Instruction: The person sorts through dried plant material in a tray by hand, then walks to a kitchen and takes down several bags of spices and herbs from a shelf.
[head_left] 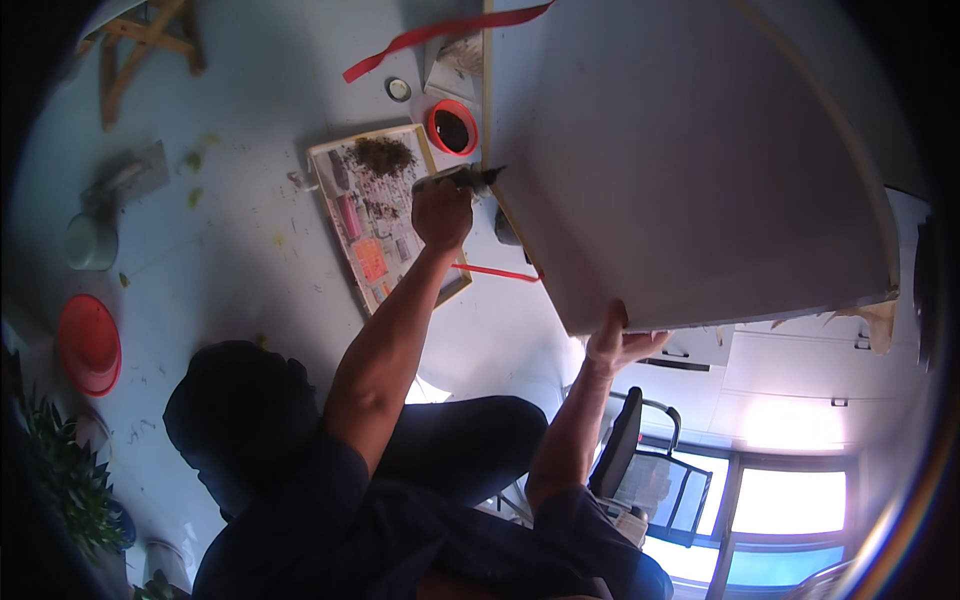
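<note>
My left hand (441,212) is shut on a dark-bristled brush (470,178) whose tip touches the wooden left edge of a large white canvas (700,150). The canvas fills the upper right and is tilted toward me. My right hand (620,342) grips the canvas's lower edge from beneath, fingers curled around it. Just left of the brush lies a flat rectangular tray (372,225) with dark clumps and pink and orange patches on it. A red bowl (452,127) of dark liquid stands beside the tray's far corner.
A red ribbon (440,35) hangs off the canvas top; a thin red stick (495,272) lies below the brush. A red plate (88,343), grey cup (90,240), wooden stand (145,45) and plants (60,480) are left. An office chair (625,440) and windows (790,500) are lower right.
</note>
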